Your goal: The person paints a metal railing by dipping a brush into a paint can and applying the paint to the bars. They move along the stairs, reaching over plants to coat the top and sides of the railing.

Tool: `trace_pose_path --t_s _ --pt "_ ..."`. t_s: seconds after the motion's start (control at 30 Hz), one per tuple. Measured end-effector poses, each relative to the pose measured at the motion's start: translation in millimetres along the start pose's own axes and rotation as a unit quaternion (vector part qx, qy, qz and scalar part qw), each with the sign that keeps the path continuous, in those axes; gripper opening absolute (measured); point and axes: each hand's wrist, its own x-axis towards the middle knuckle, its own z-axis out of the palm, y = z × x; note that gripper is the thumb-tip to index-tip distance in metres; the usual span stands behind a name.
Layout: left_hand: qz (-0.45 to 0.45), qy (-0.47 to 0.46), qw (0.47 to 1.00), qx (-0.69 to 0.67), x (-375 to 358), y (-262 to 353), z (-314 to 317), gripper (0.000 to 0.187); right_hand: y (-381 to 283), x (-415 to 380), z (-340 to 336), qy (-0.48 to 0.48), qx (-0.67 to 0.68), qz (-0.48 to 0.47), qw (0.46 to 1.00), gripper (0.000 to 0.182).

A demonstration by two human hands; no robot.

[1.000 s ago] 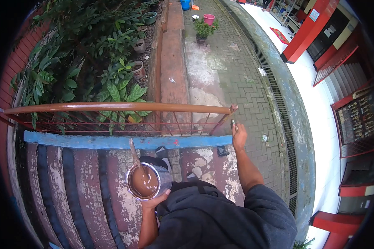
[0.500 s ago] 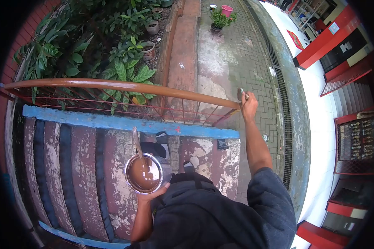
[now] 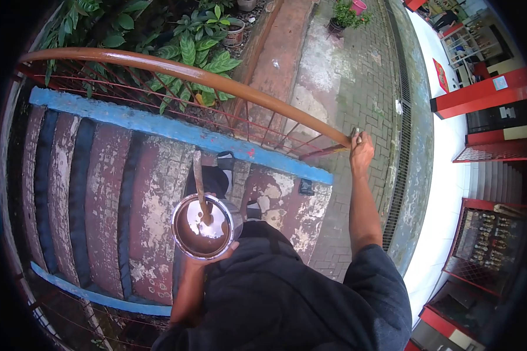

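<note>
Right hand is extended at arm's length and closed around a small brush, whose tip meets the lower end of the brown handrail; the grip sits close to the bristles, probably for control at the rail's end. Left hand cups the paint can from beneath, fingers wrapped up its near side, and keeps it level and close to the body, which appears to guard against spilling. The can is filled with brown paint matching the rail's colour, and a stir stick stands in it, leaning away from the person.

Below the rail run thin red balusters and a blue-painted kerb. The person stands on worn steps with flaking red coating (bare cement shows through in patches). Beyond the rail lie leafy plants in pots, a brick-paved path and a long drain grating. Red-framed building fronts occupy the right edge.
</note>
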Motion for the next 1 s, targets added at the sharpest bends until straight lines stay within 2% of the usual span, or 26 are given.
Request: trace_pose_path --t_s 0.07,0.13,0.2,0.33,0.37,0.4,0.43,0.5,0.63,0.73,0.8,1.0 --pt "-0.006 0.079 0.996 -0.033 10.3 16.7 -7.3 0.061 -3.9 -36.7 -4.1 0.065 0.021 -0.041 0.997 0.016" --pt "-0.015 0.074 0.996 -0.049 10.7 16.6 -5.5 0.066 0.1 -70.4 -5.0 0.085 0.029 -0.051 0.995 0.012" --pt "-0.035 0.058 0.994 -0.083 9.1 15.2 -4.7 0.076 9.0 -99.2 -4.2 0.059 -0.016 -0.065 0.996 0.009" --pt "-0.042 0.033 0.995 -0.084 10.5 10.8 -3.9 0.085 11.1 -127.8 -12.2 0.061 0.010 0.004 0.998 0.010" --pt "-0.014 0.082 0.991 -0.101 24.3 29.1 -4.8 0.088 11.0 -129.9 -17.3 0.063 0.038 0.022 0.997 0.010" --pt "0.014 0.132 0.984 -0.118 32.9 39.6 -4.9 0.090 10.0 -130.4 -23.2 0.065 0.066 0.039 0.995 0.010" --pt "0.017 0.126 0.985 -0.117 31.6 38.4 -2.9 0.090 9.6 -130.1 -29.2 0.068 0.064 0.044 0.995 0.010" --pt "-0.046 0.111 0.983 -0.138 25.0 35.4 2.1 0.091 1.3 -122.3 -48.7 0.118 0.115 0.074 0.984 0.010" --pt "-0.029 0.087 0.989 -0.118 26.3 36.8 2.5 0.089 1.3 -82.2 -84.5 0.151 0.105 0.087 0.979 0.012" --pt "-0.011 0.070 0.992 -0.104 28.5 38.4 4.7 0.088 18.3 -48.6 -90.0 0.142 0.097 0.053 0.984 0.011" --pt "-0.001 0.065 0.993 -0.094 29.8 39.3 6.0 0.087 28.4 -34.7 -82.7 0.113 0.068 -0.006 0.991 0.011" --pt "0.013 0.065 0.996 -0.067 32.7 50.5 5.7 0.084 33.5 -30.2 -72.9 0.077 0.071 0.021 0.994 0.023"
